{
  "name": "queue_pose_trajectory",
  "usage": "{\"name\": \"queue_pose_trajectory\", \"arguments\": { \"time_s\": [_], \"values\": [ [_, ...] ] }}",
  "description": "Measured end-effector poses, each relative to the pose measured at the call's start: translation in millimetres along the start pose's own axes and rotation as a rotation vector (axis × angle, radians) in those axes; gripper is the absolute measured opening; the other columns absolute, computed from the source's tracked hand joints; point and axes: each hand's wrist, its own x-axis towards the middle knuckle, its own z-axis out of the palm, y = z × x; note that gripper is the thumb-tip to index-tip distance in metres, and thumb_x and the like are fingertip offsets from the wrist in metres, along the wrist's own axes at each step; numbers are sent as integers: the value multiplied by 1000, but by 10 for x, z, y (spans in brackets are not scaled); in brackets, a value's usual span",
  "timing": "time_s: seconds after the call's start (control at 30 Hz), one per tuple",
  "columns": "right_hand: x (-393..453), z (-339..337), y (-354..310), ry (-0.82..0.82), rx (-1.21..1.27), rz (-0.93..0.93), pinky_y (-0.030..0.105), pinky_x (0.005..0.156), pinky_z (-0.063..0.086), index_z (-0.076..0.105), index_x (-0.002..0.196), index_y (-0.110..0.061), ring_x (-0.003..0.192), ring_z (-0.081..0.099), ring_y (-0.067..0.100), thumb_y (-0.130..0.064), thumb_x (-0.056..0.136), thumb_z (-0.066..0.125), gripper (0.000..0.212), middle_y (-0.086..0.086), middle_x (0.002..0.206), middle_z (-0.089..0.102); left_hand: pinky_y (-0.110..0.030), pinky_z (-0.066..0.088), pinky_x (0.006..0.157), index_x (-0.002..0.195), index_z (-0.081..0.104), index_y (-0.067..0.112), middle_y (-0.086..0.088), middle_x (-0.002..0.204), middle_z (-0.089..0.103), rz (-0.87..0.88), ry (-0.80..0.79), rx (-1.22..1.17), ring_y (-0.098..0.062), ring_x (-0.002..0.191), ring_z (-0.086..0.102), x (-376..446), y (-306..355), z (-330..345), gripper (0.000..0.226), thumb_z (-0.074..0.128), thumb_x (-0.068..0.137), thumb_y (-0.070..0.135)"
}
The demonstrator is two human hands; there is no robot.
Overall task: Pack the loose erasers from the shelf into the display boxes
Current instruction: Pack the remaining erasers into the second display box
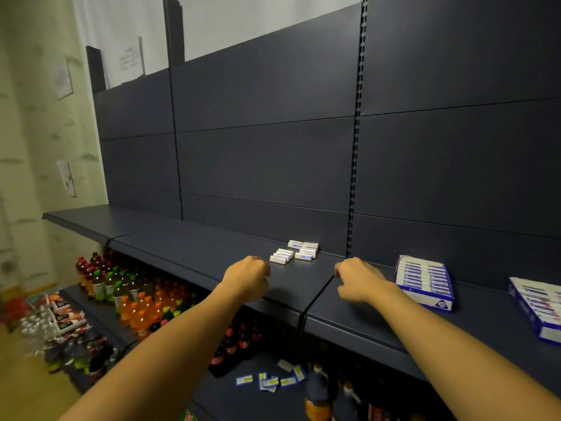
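1. Both hands are curled with their backs to us. The left hand [247,276] is just beside the loose erasers [296,252]. The right hand [358,281] is between them and the full display box [425,282].
2. I cannot tell if either hand holds anything.
3. A second box [537,311], farther from the erasers, is cut off.

lower shelf [100,314] at 7 o'clock: bottles with orange drinks [142,311], green-capped bottles [106,284] and dark red ones [88,265] | small blue-and-yellow price tags [270,381] scattered at 6 o'clock | papers [63,79] pinned on wall at 10 o'clock | dark back panels [267,153] across 12 o'clock | packaged goods [65,317] on floor at 8 o'clock
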Motion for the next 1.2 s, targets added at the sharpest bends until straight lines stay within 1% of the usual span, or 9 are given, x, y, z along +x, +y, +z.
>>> {"name": "queue_pose_trajectory", "arguments": {
  "time_s": [0.17,0.33,0.47,0.57,0.7,0.83,1.1,1.2],
  "values": [
    [240,-12,-239,-7,2,-13,37,72,54,61,114,-11,87,62,26,-13,86,57,28,8,108,59,-41,56,90,127,65,15,-7,130,59,5,8,-5,-28,111,60,67,-273,44,34,53,96,17],
    [548,56,-418,-4,-8,-20,32,61,47,62,110,-12,85,63,26,-13,85,57,25,8,103,60,-39,54,91,130,63,16,-7,133,59,-8,8,-33,-28,114,59,288,-487,135,36,52,96,17],
    [883,116,-433,-2,-8,-12,35,67,52,61,108,-13,88,63,26,-14,85,55,24,8,104,61,-39,53,94,132,62,16,-7,135,58,6,-34,-34,-28,117,58,567,-610,266,37,51,97,17],
    [1175,149,-411,12,14,7,32,64,49,62,107,-13,89,63,26,-15,85,56,23,7,106,60,-40,53,96,133,62,16,-8,136,57,32,-55,-26,-28,118,58,827,-705,359,37,50,98,18],
    [1549,207,-378,8,34,33,34,73,55,63,111,-12,91,64,26,-13,85,55,27,7,109,61,-41,53,96,133,62,16,-8,135,57,72,-78,10,-28,117,58,1245,-797,429,36,52,98,19],
    [1871,222,-312,13,25,21,36,76,56,63,114,-13,96,64,26,-12,86,56,29,6,113,61,-41,52,98,134,62,17,-7,136,58,98,-94,9,-28,118,59,1634,-826,470,37,53,98,19],
    [2144,287,-212,4,5,34,39,82,57,62,112,-13,97,63,28,-14,86,57,27,5,113,60,-41,54,94,127,65,15,-7,130,62,173,-102,-67,-27,110,62,2207,-754,621,31,56,97,19],
    [2187,302,-173,13,29,49,40,80,57,62,112,-15,95,62,26,-12,86,56,26,4,112,60,-40,55,94,129,63,16,-6,129,62,211,-99,-100,-26,109,62,2398,-690,682,34,59,95,13]
  ]
}}
